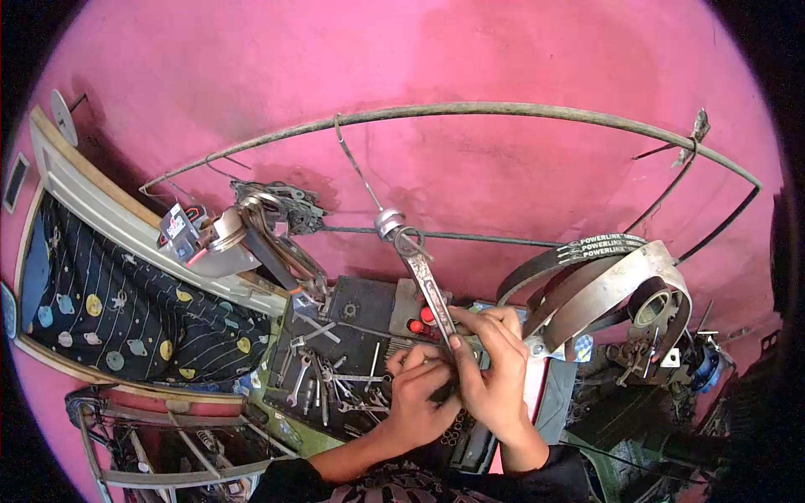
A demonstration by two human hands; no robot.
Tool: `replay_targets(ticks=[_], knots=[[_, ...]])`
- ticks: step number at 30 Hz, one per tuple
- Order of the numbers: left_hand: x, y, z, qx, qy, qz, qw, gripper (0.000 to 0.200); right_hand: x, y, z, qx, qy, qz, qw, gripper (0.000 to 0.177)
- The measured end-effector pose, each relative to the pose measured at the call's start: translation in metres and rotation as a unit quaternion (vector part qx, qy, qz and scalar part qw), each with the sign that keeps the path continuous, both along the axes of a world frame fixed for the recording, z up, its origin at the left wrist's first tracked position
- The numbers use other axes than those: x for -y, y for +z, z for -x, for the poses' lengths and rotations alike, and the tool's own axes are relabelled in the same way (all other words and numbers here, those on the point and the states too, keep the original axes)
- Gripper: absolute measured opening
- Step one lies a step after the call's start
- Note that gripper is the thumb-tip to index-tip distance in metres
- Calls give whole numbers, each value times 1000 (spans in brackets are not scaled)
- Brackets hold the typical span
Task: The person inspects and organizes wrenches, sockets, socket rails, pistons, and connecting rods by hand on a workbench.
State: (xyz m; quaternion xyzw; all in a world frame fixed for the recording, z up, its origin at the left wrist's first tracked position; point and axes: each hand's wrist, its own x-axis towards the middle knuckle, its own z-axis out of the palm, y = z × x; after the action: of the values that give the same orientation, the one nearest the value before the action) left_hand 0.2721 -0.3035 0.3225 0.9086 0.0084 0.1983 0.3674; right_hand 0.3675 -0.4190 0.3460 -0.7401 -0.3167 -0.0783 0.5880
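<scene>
A long metal wrench (429, 289) slants up and away from my hands, its upper end beside a round metal part (389, 223) hanging on a wire hook. My right hand (495, 360) is closed round the wrench's lower end, with the thumb on the shaft. Just left of it my left hand (419, 398) has curled fingers near the same end; what they hold, if anything, is hidden. Red caps (428, 316) show behind the wrench. Several spanners (299, 379) and other tools lie on the dark mat left of my hands.
A curved metal rail (503, 109) runs along the pink wall. Black belts (537, 272) and a wide metal band (604, 289) hang at the right. Metal parts (289, 210) hang at the left, near a planet-patterned curtain (126, 302). A metal rack (176, 479) stands lower left.
</scene>
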Motion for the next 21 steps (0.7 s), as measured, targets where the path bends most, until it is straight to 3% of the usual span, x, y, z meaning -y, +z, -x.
replay_targets(ticks=[7,13,19,21], knots=[[-13,-26,-15,-4,45,31,999,27,-19,-15,-2,75,-59,65,993,34],[-27,-48,-18,-46,66,4,997,33,-28,-16,-1,121,-96,166,974,44],[-34,-55,-17,-71,88,19,993,57,-30,-18,2,123,-105,182,970,46],[-31,-49,-12,-47,95,-32,994,66,-26,-17,6,121,-102,179,971,48]])
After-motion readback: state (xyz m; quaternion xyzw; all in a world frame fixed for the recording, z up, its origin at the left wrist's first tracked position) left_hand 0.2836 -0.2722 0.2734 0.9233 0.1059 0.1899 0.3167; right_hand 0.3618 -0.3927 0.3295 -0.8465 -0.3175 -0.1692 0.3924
